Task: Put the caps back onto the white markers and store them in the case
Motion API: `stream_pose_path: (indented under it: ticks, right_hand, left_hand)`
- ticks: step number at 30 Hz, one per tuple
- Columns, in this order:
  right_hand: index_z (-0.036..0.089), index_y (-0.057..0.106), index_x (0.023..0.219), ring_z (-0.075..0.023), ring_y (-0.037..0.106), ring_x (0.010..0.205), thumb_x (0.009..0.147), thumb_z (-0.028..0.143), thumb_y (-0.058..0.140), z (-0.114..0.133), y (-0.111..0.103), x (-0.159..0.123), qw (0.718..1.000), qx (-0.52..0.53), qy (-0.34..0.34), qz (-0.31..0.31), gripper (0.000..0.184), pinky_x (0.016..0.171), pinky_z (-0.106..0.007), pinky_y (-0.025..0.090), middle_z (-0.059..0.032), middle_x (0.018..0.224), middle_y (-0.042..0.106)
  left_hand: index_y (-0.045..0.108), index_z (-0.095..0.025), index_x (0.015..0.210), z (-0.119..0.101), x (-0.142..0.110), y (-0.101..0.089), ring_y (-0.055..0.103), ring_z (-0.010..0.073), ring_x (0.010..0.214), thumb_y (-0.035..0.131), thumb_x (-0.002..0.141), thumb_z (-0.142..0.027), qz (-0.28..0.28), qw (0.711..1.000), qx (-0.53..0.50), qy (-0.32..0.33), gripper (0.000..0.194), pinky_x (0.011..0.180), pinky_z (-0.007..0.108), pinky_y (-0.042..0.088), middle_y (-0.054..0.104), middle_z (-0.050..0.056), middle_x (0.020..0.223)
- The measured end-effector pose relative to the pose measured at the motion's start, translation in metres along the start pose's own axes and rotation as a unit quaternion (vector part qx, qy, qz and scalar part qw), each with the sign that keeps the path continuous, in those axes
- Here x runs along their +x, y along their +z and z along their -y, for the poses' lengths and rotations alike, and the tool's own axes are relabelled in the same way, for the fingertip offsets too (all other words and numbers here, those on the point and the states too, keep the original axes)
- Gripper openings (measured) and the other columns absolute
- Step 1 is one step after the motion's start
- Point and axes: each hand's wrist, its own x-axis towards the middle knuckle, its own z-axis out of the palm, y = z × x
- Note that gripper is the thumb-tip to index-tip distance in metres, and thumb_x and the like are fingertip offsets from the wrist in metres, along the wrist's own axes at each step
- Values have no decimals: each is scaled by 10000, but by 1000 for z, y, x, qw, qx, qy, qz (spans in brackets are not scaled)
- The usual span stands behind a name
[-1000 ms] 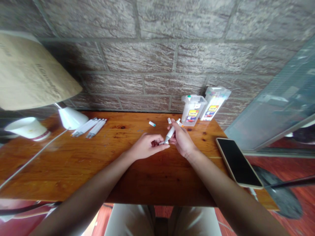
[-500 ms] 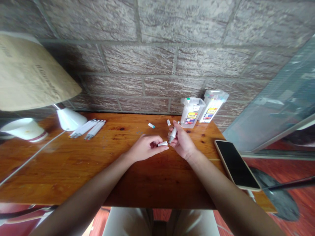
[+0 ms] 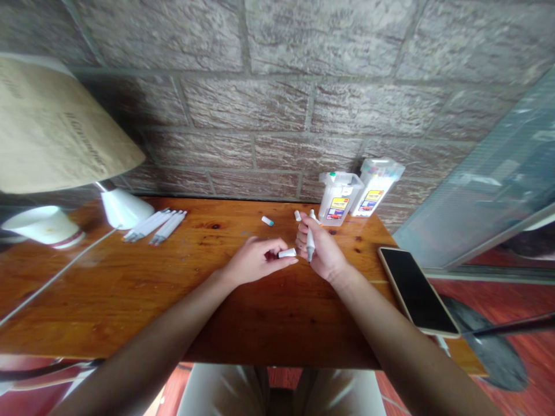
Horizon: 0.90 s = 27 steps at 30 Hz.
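Observation:
Between the fingers of my left hand is a white marker cap with a dark end. My right hand is closed around a white marker, its grey tip end pointing down toward me. Cap and marker are a short gap apart, above the wooden table. Beyond my hands lie a loose cap with a blue-green end and another white cap. An orange-ended piece behind my right thumb is mostly hidden.
Two clear plastic marker boxes stand by the wall; the farther box holds several markers. Several grey-and-white markers lie at left, near a lamp base and a paper cup. A phone rests at the right edge.
My right hand has drawn the marker's tip away from the cap in my left hand and turned the marker more upright. My left hand has stayed nearly still.

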Motion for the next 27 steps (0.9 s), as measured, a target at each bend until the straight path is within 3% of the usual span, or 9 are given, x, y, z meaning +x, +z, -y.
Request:
stream_pose_path:
  ticks: [5, 9, 21, 24, 27]
  right_hand:
    - [219, 278, 557, -68, 183, 405, 783, 446, 721, 6, 3, -5, 996, 64, 19, 60, 546, 359, -216, 168, 98, 458, 212]
    - [211, 306, 547, -67, 188, 407, 775, 474, 727, 10, 3, -7, 990, 94, 35, 100, 547, 361, -214, 172, 89, 465, 235]
    - [201, 455, 558, -49, 183, 328, 784, 624, 672, 3, 0, -3, 994, 36, -14, 98, 526, 342, -207, 147, 100, 370, 269]
    - [186, 539, 586, -34, 178, 300, 778, 733, 605, 5, 1, -4, 997, 4, -41, 67, 584, 332, -194, 108, 93, 337, 298]
    - [170, 638, 695, -33, 246, 314, 758, 764, 596, 11, 1, -6, 993, -22, -114, 15, 599, 322, -187, 153, 56, 402, 453]
  left_hand:
    - [694, -166, 850, -3, 0, -1, 508, 57, 573, 660, 886, -383, 2, 1000, 2, 9, 222, 602, 178, 387, 646, -43, 680]
    - [689, -167, 848, -3, 0, -2, 506, 58, 579, 655, 888, -396, 1, 1000, 6, 4, 236, 601, 179, 384, 642, -42, 694]
    - [633, -172, 797, -2, 1, -3, 509, 69, 580, 521, 965, -436, 35, 999, 27, -20, 333, 590, 193, 361, 594, -44, 648]
    - [601, -180, 784, -4, 2, -6, 529, 72, 583, 473, 989, -425, 26, 999, 18, -33, 344, 607, 194, 374, 608, -45, 654]
    - [578, -188, 809, -5, 2, -9, 571, 80, 617, 443, 1003, -408, 7, 999, 2, -51, 323, 638, 195, 402, 648, -37, 705]
